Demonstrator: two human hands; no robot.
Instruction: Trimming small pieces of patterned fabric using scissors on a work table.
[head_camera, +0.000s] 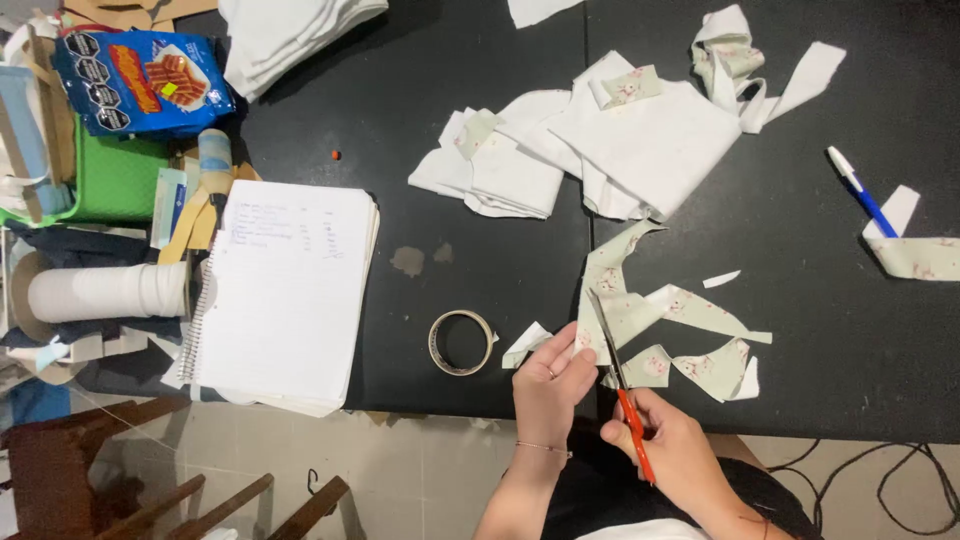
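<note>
Surface: black surface (480, 200), seen from above, with pale floor tiles and wooden chair parts below its near edge.
Far left: a blue snack bag (140, 80), a green box (115, 180) and a white thread cone (105, 292) lying on its side are crowded together.
Notebook: an open spiral notebook (285, 290) is laid just right of the cone.
Tape roll: a tape roll (461, 342) is set flat near the front edge, just left of the left hand.
Left hand: left hand (550, 375) is raised from below, palm down, fingers closed on the patterned fabric strip (625, 305) at its lower end.
Right hand: right hand (665, 445) is clamped on the orange handles of the scissors (615, 370), blades pointed away and laid against the strip.
Upper middle: white fabric pieces (600, 150) are piled behind the strip.
Far right: a blue pen (862, 190) is lying well apart from both hands.
</note>
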